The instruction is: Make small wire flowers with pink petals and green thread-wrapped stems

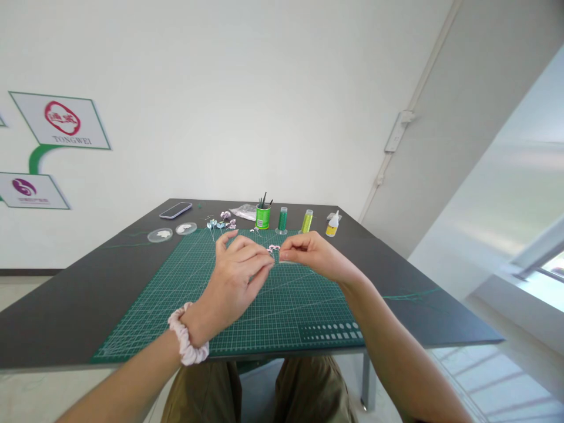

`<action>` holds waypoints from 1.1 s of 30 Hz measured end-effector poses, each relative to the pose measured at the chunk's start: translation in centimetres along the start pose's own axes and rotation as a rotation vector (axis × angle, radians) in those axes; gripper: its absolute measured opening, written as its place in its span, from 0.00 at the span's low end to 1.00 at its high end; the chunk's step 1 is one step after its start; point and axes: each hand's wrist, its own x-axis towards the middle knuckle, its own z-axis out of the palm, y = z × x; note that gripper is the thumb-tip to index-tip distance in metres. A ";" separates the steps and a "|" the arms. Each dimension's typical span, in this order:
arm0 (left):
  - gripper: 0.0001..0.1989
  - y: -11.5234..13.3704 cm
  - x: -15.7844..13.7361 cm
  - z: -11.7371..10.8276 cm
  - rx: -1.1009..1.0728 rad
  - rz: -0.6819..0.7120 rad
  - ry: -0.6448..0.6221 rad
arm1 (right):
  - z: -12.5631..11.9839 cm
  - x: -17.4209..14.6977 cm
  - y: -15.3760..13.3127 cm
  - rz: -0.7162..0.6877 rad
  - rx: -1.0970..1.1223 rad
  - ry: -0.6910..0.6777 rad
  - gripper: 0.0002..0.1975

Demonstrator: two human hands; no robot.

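Observation:
Over the green cutting mat (282, 305), my left hand (240, 267) and my right hand (315, 255) face each other, fingertips nearly meeting. A small sprig of pink-and-white flowers (274, 248) shows between them. Its thin stems run down to the fingertips of my left hand, which are pinched together on them. My right thumb and forefinger are also closed in a pinch; a thin pale strand (288, 262) shows just under them, but what they grip is too small to make out. A pale scrunchie (187, 341) circles my left wrist.
Behind the hands lie blue flowers (215, 224), pink flowers (229, 220) and a plastic bag (244, 212). A green can of tools (262, 216), a green spool (282, 220), a yellow-green spool (307, 221) and a glue bottle (333, 225) stand there. Leftward are dishes (160, 235) and a phone (176, 210).

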 end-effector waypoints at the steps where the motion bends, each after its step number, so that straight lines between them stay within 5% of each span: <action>1: 0.07 0.0 0.1 0.0 -0.002 -0.010 0.002 | 0.1 0.0 0.4 0.006 0.052 -0.007 0.11; 7: 0.08 0.1 0.4 -0.1 0.003 -0.074 0.019 | 1.5 -0.7 2.0 0.064 0.261 0.027 0.14; 12: 0.08 0.1 0.5 0.3 0.049 -0.080 0.031 | 2.6 -1.3 1.2 -0.019 0.249 0.132 0.18; 22: 0.08 0.2 0.5 0.5 0.117 -0.034 0.025 | 3.9 -2.7 -0.1 -0.148 -0.217 0.362 0.10; 33: 0.07 0.6 0.4 0.1 0.228 0.062 -0.007 | 4.4 -3.2 -1.8 -0.334 -0.822 0.420 0.15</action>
